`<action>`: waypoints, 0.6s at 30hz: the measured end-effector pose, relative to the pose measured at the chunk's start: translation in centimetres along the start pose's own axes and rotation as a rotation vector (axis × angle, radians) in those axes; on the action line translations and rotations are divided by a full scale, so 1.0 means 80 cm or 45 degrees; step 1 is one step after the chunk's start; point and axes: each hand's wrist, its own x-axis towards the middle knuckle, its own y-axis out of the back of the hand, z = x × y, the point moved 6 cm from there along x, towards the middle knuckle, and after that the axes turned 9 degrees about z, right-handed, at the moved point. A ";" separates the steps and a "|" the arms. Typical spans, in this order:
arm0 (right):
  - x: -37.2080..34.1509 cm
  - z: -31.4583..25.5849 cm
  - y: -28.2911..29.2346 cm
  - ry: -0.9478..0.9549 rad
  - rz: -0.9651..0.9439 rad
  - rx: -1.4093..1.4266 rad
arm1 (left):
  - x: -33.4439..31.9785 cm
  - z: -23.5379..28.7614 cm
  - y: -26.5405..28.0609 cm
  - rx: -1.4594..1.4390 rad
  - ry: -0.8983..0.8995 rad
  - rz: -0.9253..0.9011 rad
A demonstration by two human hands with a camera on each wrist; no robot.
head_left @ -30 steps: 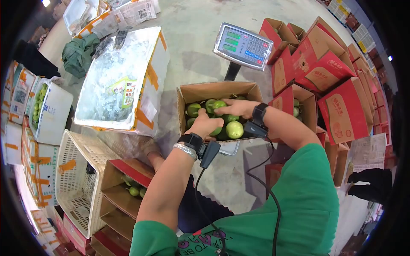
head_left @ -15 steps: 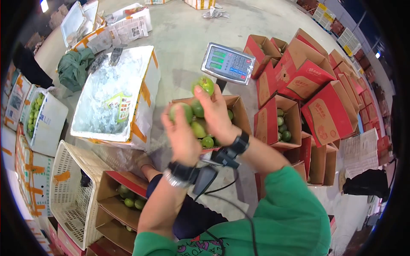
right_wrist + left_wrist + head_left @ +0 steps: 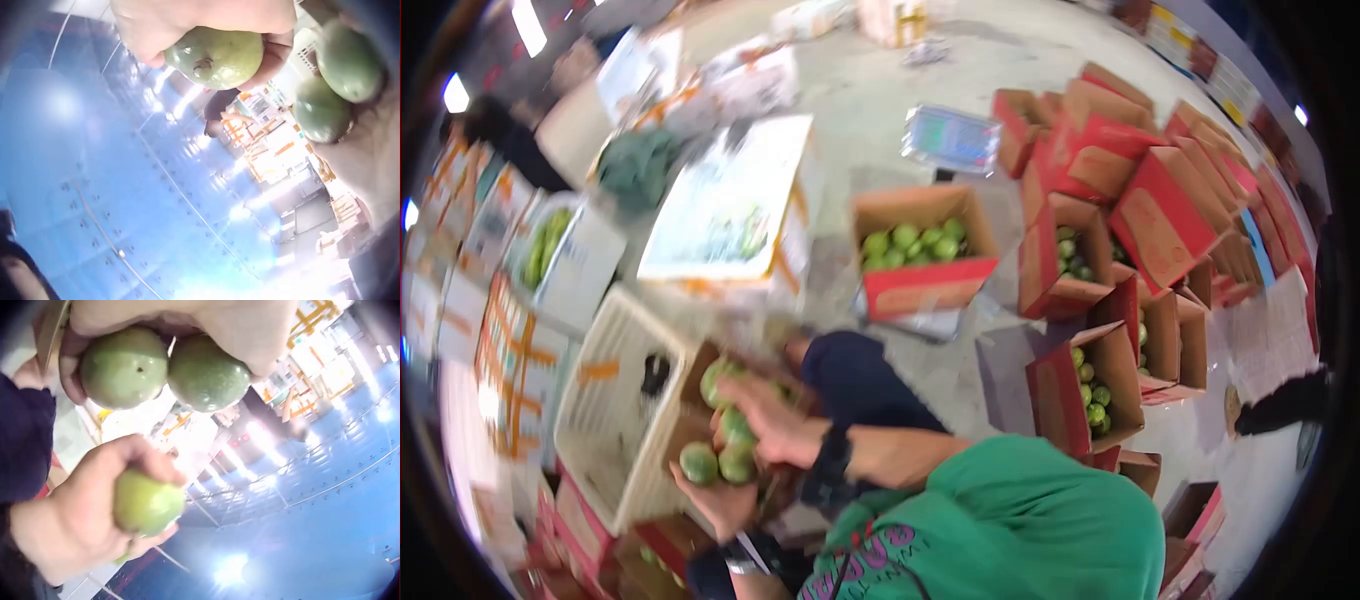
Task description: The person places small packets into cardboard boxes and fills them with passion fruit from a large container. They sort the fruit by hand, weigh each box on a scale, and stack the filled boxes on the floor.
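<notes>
Low on the left of the head view, my left hand [image 3: 725,505] holds two round green fruits [image 3: 699,463], palm beneath them. Seen from the left wrist, its fingers curl around this pair [image 3: 125,369] side by side. Close above it, my right hand [image 3: 780,420] grips another green fruit [image 3: 738,427]; a lighter one [image 3: 718,382] shows at its fingertips. The right wrist view has the right hand [image 3: 206,14] curled over a glossy fruit [image 3: 219,59] with a stem scar. Both hands are over an open carton [image 3: 685,400] beside my leg, largely hidden by them.
A carton of green fruits [image 3: 930,292] stands on a scale, its display [image 3: 950,138] behind. Red cartons [image 3: 1090,290], some with fruit, crowd the right. At left are a cream plastic crate [image 3: 615,390], a foam box [image 3: 725,210] and a tub of green fruit [image 3: 565,270].
Both hands first reached into the carton on the scale, then lifted fruits out. They have now swung left and down to the carton by my leg, carrying fruits. The head view has shifted.
</notes>
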 end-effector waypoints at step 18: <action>0.051 -0.048 0.021 1.290 0.018 -2.023 | 0.150 -0.038 0.067 0.209 0.470 0.278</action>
